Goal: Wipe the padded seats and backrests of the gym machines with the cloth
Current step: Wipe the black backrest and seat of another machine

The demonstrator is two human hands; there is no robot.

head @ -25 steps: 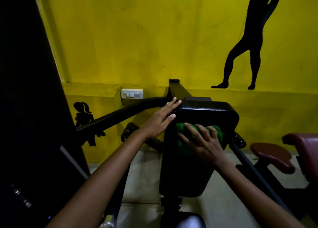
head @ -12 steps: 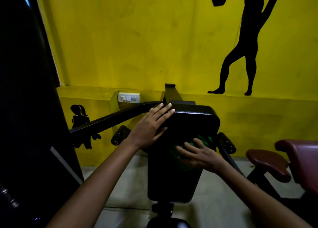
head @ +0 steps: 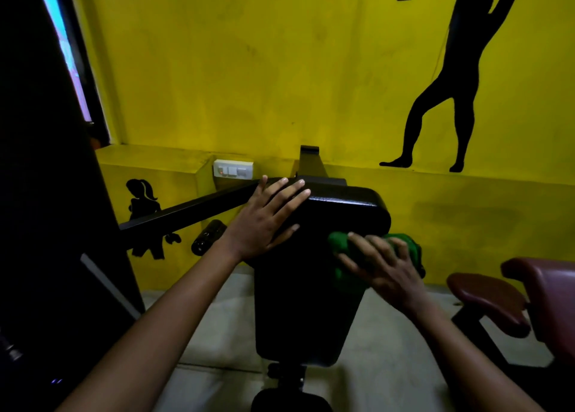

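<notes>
I am wiping the black backrest (head: 308,302) of this machine. My left hand (head: 264,221) lies flat with straight fingers on the pad's top left corner, steadying it. My right hand (head: 384,267) presses the green cloth (head: 342,246) against the pad's right edge, just under the rounded top; the fingers are spread over the bunched cloth, and I cannot tell whether they curl round it or only push it.

The lower half of the pad looks unwiped, so I judge the next move is to draw the cloth down and across toward the bottom edge, keeping pressure on and the left hand braced.

Half a second ago the cloth sat nearer the pad's middle, mostly hidden under my hand; now it has slid to the right edge and shows more. The left hand has stayed on its corner.
</notes>
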